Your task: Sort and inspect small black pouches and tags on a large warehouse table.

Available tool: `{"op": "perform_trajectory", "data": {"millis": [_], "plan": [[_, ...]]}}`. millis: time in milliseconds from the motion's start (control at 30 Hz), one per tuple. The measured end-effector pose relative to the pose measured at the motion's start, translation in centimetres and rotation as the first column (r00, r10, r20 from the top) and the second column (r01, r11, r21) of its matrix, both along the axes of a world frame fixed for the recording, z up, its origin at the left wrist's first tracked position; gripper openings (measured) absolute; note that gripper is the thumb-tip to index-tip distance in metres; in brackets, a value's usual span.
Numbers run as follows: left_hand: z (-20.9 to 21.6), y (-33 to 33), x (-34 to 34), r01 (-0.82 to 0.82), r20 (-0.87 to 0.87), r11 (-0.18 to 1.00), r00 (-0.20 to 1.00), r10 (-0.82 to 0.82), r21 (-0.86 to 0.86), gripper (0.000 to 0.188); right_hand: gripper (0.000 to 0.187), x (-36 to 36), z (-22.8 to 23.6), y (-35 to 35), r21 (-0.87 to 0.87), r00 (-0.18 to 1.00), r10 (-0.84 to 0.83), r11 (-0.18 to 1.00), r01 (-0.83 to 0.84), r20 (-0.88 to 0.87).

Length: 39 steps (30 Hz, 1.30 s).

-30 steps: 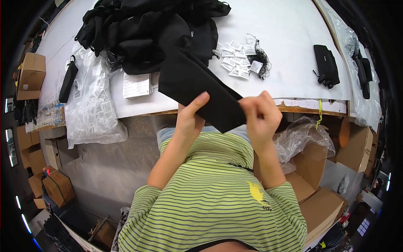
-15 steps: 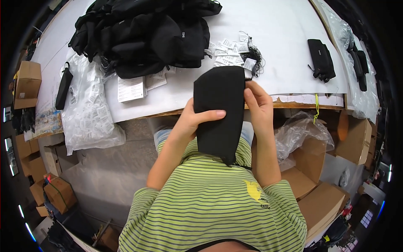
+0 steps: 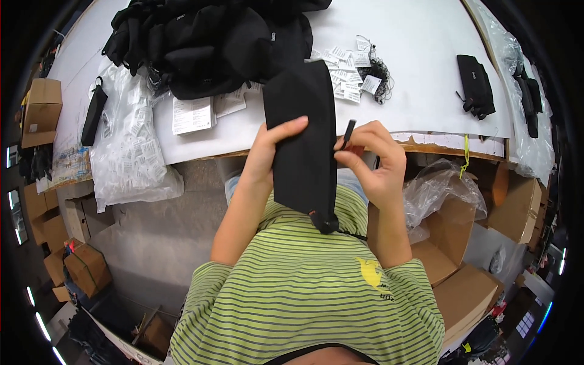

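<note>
A flat black fabric pouch [image 3: 299, 146] stands lengthwise in front of my chest, over the table's near edge. My left hand [image 3: 260, 152] grips its left side, with the thumb lying across the front. At the pouch's right edge, my right hand [image 3: 382, 159] pinches a small black zipper pull [image 3: 349, 131] between thumb and fingers. A black gathered end [image 3: 327, 224] with a bit of orange shows at the pouch's bottom. The fingers of my left hand behind the pouch are hidden.
On the white table [image 3: 420, 73] lie a heap of black bags [image 3: 225, 48], white tags [image 3: 347, 76] with black strings [image 3: 382, 82], stacked printed cards [image 3: 192, 115] and another black pouch [image 3: 476, 85]. A plastic bag of labels [image 3: 137, 158] hangs over the edge. Cardboard boxes [image 3: 456, 298] stand right.
The pouch has shifted up and left and turned, showing its right edge. My right hand has come down from the top corner along that edge, and the zipper pull now shows in its fingers.
</note>
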<state>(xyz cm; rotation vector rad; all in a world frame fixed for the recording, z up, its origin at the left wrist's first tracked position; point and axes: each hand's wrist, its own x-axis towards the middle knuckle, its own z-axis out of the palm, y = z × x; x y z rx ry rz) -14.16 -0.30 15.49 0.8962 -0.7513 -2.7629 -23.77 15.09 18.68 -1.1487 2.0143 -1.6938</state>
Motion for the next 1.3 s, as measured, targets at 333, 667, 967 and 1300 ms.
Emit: {"op": "perform_trajectory", "data": {"millis": [333, 667, 967, 1300], "plan": [[-0.5, -2.5, -0.1, -0.015, -0.049, 0.98, 0.999, 0.025, 0.198, 0.021, 0.017, 1.2, 0.6, 0.8, 0.1, 0.958, 0.267, 0.955, -0.278, 0.107], [-1.4, -2.7, -0.1, -0.108, -0.041, 0.984, 0.993, 0.115, 0.143, 0.021, 0.023, 0.6, 1.0, 0.7, 0.137, 0.979, 0.165, 0.979, -0.148, -0.119], [0.5, 0.0, 0.7, -0.071, -0.072, 0.968, 0.993, 0.091, 0.242, 0.038, 0.039, -0.5, 1.7, -0.7, 0.376, 0.42, 0.378, 0.922, -0.091, -0.825], [-1.1, -2.2, 4.1, -0.295, -0.353, 0.302, 0.922, -0.158, -0.906, 0.079, 0.042, -4.1, 3.6, 0.6, 0.055, 0.953, 0.232, 0.973, -0.225, -0.197]]}}
